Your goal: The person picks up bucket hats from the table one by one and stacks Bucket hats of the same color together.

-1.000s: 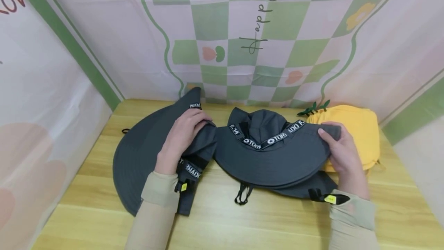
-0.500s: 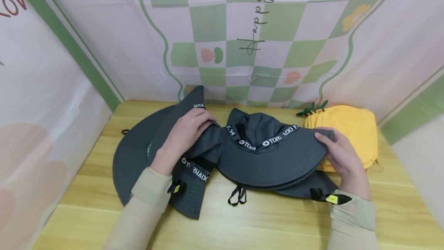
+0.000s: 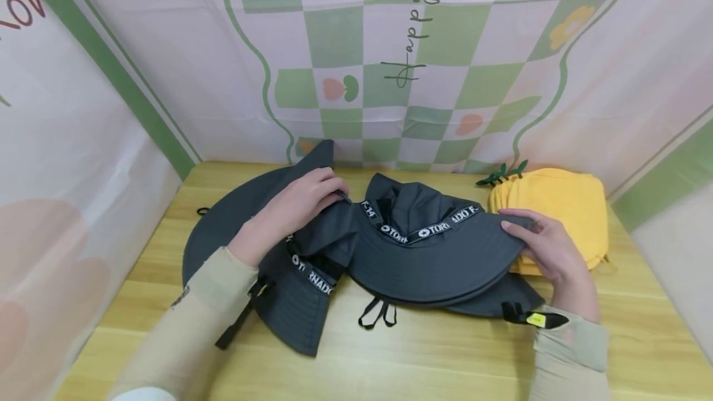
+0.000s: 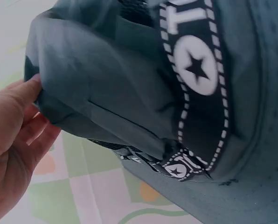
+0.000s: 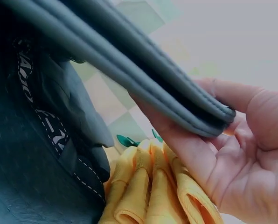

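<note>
Left dark hat (image 3: 328, 228) and right dark hat (image 3: 434, 265), 2 side by side, mid wooden table (image 3: 423, 357). Left hand (image 3: 292, 206) pinches left crown, thumb against fingers; right hand (image 3: 551, 246) grips 2 layered brim edges. Yellow fabric pile (image 3: 576, 215) beside right hand, checkered backdrop (image 3: 390, 36) beyond.

2 hands (image 3: 303, 203) (image 3: 548, 246); at least 2 dark hats (image 3: 437, 271) (image 3: 292, 317); 1 yellow fabric stack (image 3: 574, 203); 1 table (image 3: 423, 364).

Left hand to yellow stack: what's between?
Part of the dark hat the left hand pinches, then another dark hat and the right hand gripping its brim. Head view shows this.
</note>
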`<action>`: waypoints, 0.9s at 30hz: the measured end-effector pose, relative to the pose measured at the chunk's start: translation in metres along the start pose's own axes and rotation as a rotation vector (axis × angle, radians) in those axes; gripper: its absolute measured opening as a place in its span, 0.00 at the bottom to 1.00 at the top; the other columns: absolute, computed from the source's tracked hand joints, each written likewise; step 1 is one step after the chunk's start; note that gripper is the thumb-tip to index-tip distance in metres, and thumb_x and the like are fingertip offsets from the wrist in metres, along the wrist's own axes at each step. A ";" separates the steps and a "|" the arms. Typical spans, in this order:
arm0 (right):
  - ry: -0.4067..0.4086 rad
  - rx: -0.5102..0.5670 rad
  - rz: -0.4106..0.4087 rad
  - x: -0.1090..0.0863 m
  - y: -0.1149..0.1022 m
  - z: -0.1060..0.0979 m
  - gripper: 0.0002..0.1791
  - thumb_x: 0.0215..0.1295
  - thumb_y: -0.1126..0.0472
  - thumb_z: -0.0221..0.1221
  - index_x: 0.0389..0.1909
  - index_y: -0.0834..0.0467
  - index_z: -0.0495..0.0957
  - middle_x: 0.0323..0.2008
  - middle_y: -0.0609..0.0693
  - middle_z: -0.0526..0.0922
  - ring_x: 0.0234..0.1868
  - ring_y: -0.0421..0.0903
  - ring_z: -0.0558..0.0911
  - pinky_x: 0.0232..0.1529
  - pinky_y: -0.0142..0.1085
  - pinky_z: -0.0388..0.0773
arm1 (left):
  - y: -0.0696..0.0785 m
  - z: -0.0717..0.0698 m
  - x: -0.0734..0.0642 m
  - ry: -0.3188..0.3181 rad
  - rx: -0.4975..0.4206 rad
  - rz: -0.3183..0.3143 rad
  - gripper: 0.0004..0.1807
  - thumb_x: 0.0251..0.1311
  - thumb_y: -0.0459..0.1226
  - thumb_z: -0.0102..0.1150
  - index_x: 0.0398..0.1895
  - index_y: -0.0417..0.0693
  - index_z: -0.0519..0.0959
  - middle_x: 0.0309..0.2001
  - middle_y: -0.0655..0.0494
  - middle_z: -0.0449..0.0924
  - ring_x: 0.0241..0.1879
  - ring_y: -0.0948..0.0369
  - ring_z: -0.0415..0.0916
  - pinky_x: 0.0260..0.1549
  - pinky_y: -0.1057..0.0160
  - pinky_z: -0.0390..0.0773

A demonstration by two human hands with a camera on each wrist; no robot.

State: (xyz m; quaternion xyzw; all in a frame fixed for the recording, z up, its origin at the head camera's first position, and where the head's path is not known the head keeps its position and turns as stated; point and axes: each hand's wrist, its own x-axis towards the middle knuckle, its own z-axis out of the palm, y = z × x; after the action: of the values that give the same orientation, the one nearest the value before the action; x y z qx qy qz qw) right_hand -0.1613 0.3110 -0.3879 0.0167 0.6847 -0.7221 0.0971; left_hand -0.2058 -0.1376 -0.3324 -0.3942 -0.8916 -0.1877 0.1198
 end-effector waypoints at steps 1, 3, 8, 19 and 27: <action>-0.005 -0.008 -0.006 0.000 0.001 0.000 0.14 0.71 0.66 0.59 0.50 0.47 0.84 0.38 0.41 0.90 0.36 0.39 0.89 0.34 0.31 0.85 | -0.001 0.001 0.002 -0.023 0.000 0.000 0.07 0.71 0.36 0.56 0.47 0.52 0.82 0.45 0.56 0.80 0.46 0.59 0.78 0.49 0.60 0.79; -0.004 -0.027 -0.018 0.001 0.001 0.002 0.14 0.71 0.66 0.59 0.48 0.46 0.85 0.38 0.40 0.89 0.36 0.38 0.89 0.33 0.31 0.85 | -0.003 0.003 0.005 -0.068 0.012 0.002 0.08 0.72 0.38 0.55 0.48 0.53 0.81 0.47 0.57 0.82 0.49 0.59 0.79 0.52 0.59 0.78; 0.025 -0.036 -0.051 0.004 0.002 0.008 0.14 0.69 0.65 0.61 0.51 0.49 0.84 0.39 0.38 0.89 0.36 0.38 0.89 0.33 0.31 0.85 | -0.005 0.007 0.016 -0.109 0.029 0.044 0.07 0.75 0.40 0.51 0.49 0.54 0.78 0.47 0.60 0.85 0.48 0.59 0.82 0.53 0.57 0.77; 0.018 -0.004 -0.058 0.009 0.004 0.013 0.13 0.70 0.65 0.60 0.51 0.47 0.83 0.42 0.37 0.88 0.38 0.37 0.89 0.34 0.32 0.85 | -0.008 0.018 0.035 0.000 -0.131 0.019 0.12 0.77 0.40 0.46 0.55 0.49 0.76 0.51 0.54 0.83 0.51 0.58 0.82 0.53 0.58 0.79; -0.065 -0.066 -0.043 0.008 0.004 0.014 0.16 0.73 0.62 0.56 0.60 0.55 0.76 0.44 0.38 0.86 0.40 0.37 0.88 0.37 0.32 0.85 | -0.007 0.036 0.048 0.076 -0.201 -0.090 0.13 0.79 0.42 0.42 0.57 0.49 0.73 0.53 0.53 0.82 0.49 0.57 0.83 0.49 0.57 0.80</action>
State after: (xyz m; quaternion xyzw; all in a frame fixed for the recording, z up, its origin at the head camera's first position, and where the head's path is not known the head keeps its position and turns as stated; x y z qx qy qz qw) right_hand -0.1668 0.2959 -0.3922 -0.0247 0.7049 -0.7012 0.1043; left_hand -0.2453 -0.0950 -0.3491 -0.3565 -0.8799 -0.2962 0.1046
